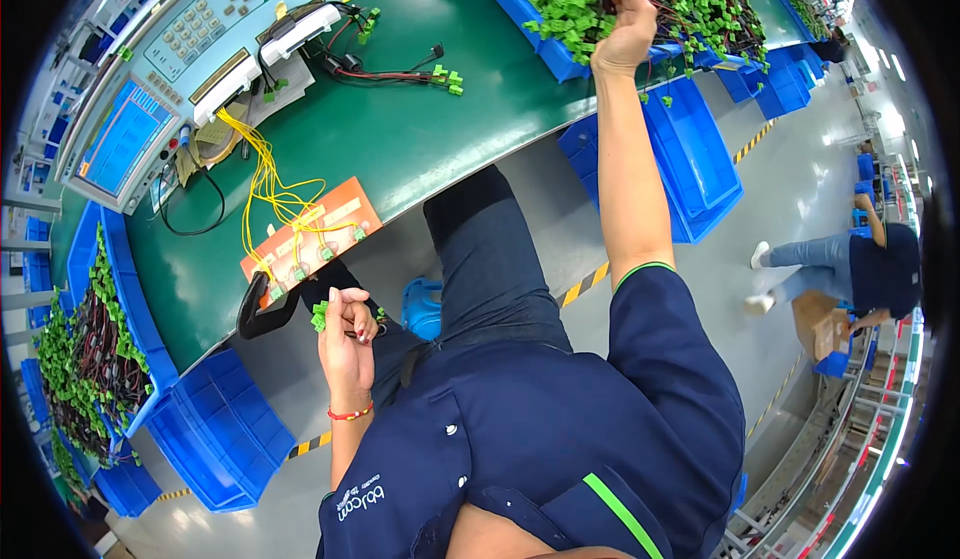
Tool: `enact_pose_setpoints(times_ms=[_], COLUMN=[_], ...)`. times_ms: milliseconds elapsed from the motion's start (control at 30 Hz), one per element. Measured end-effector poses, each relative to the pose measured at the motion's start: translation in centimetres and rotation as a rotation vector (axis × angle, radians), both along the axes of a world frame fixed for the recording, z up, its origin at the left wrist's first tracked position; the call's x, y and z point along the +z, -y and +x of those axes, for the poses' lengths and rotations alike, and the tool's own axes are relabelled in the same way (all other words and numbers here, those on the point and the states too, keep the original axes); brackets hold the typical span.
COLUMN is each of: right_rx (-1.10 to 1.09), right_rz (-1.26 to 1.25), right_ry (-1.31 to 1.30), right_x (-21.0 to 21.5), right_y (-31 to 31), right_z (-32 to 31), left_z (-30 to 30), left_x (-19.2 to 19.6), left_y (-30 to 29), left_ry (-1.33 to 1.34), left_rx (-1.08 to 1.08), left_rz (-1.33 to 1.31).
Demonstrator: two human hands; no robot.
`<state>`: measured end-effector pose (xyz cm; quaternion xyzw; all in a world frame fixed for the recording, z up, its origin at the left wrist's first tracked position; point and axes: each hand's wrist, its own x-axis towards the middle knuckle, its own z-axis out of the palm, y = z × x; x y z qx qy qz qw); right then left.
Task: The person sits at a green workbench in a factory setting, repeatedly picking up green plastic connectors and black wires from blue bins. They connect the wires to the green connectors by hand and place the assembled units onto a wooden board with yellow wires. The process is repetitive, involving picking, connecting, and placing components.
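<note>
My left hand (347, 354) is closed in a pinch near the table's front edge. Green connectors (320, 316) on a dark wire stick out of its fingers. Just beyond it lies an orange board (345, 204) with small green sockets along its near side. Yellow wires (262, 164) run from that board to a tester (165, 89) with a keypad and blue screen. At the far right my right hand (625, 34) reaches over a blue bin (545, 44) heaped with green connectors on dark wires (700, 4). Its fingers are stretched out, and I see nothing held in them.
Loose wire harnesses (395, 71) lie on the green table (440, 129). A black handle-like part (262, 309) juts from the board's near corner. Blue bins (215, 429) stand at the left, one full of harnesses (95, 359). Another blue bin (695, 164) stands right. A person (880, 264) bends over a carton further off.
</note>
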<state>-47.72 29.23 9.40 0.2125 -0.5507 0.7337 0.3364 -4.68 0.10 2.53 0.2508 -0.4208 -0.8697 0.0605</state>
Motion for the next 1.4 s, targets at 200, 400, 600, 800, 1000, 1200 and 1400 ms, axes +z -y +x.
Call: enact_pose_setpoints(times_ms=[200, 400, 600, 800, 1000, 1200, 1400], right_rx=[-0.221, -0.478, -0.519, 0.066, 0.123, -0.106, 0.015], right_rz=[0.218, 1.047, 1.345, 0.753, 0.762, 0.794, 1.227], right_ry=[0.049, 0.122, 0.115, 0.256, 0.637, 0.478, 0.475], right_x=[2.5, 1.1, 6.4, 7.2, 4.7, 5.3, 7.2], right_y=[-3.4, -12.2, -9.7, -10.5, -5.5, -7.8, -10.6], right_z=[-0.8, -6.6, -1.6, 0.4, 5.0, 0.9, 0.5], left_z=[1.9, 3.6, 3.2, 2.4, 2.9, 3.2, 3.4], left_x=[0.7, -0.6, -0.1, 0.0, -0.2, -0.3, -0.8], left_y=[-0.2, -0.1, -0.9, -0.8, -0.3, -0.1, 0.2], left_ry=[0.017, 0.031, 0.013, -0.007, -0.004, 0.005, 0.007], left_rx=[0.008, 0.028, 0.019, -0.004, 0.000, 0.017, 0.029], left_rz=[-0.038, -0.025, -0.031, -0.042, -0.054, -0.056, -0.048])
